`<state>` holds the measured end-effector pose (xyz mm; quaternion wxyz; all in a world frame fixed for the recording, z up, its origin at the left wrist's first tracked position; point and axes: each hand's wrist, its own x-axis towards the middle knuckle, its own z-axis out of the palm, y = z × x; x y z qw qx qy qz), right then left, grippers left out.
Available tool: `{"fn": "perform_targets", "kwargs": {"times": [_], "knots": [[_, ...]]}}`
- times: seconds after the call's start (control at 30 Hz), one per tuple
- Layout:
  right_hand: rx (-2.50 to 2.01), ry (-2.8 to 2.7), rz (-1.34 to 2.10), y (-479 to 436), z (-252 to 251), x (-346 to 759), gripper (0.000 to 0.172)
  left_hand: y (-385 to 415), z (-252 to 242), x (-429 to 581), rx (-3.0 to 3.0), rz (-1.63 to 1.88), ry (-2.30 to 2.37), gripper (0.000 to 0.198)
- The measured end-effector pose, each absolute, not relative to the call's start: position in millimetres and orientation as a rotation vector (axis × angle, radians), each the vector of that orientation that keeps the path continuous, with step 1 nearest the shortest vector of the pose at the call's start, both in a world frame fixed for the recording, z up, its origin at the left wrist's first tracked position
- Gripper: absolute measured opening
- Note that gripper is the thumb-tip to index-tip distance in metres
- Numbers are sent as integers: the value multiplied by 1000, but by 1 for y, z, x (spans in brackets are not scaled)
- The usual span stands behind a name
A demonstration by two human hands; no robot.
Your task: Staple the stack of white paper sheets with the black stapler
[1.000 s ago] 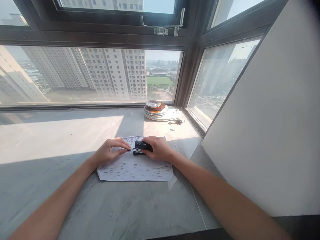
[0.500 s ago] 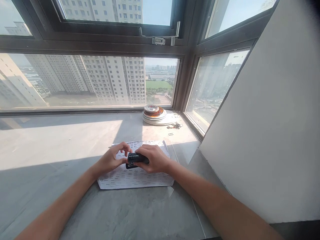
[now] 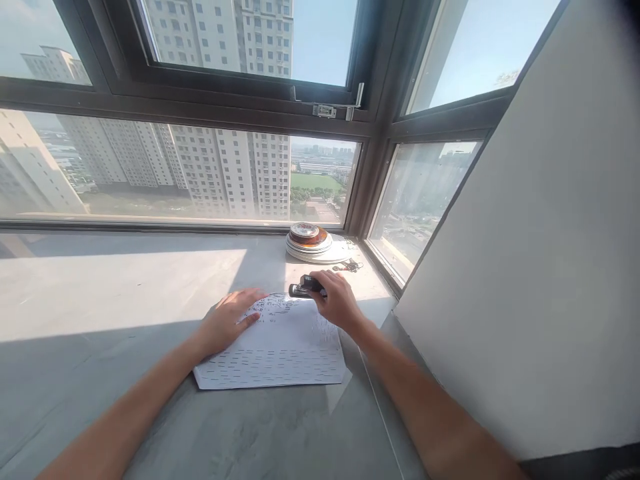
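Observation:
A white sheet of paper (image 3: 295, 340) lies on the grey sill, with rows of short dark marks that look like staples along its near part and right side. Denser marks show towards its far edge. My left hand (image 3: 231, 321) rests flat on the paper's left side, fingers stretched out and thumb apart, holding nothing. In my right hand (image 3: 339, 301) is a black stapler (image 3: 309, 284), held at the paper's far right edge with its front end pointing left. The right fingers are wrapped round its rear. Whether the paper is between its jaws, I cannot tell.
Stacked plates and round dishes (image 3: 307, 245) stand by the window corner. Small dark keys or trinkets (image 3: 350, 265) lie beside them. A white wall (image 3: 480, 300) slopes up on the right, and brown window frames (image 3: 200, 110) close off the back.
My right hand has moved the stapler right and away towards the paper's far edge. My left hand has left the stapler's front and flattened onto the paper. The view has tilted slightly up.

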<state>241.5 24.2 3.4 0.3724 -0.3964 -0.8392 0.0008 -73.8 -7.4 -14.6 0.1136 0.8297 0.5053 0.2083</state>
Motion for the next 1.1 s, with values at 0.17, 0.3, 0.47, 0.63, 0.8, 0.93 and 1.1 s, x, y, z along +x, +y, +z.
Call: {"fn": "perform_targets", "kwargs": {"times": [0.17,0.3,0.47,0.63,0.8,0.93,1.1], "knots": [[-1437,-2042,-86,46,1,284,21,-9,-17,-83,2445,492,1658,47],[-1515,-2072,69,52,-5,297,28,-7,-17,-87,2447,562,1714,42],[-1366,-2183,192,48,-3,291,21,-5,-22,-89,2459,562,1718,43],[-1261,-2258,201,40,3,285,17,-7,-21,-90,2416,498,1759,44],[-1244,-2209,210,41,2,286,17,-7,-18,-91,2440,503,1764,44],[-1180,-2260,175,41,3,288,20,-6,-18,-93,2438,514,1786,43],[-1081,-2402,68,32,14,288,27,-5,-21,-96,2431,528,1770,44]]}}
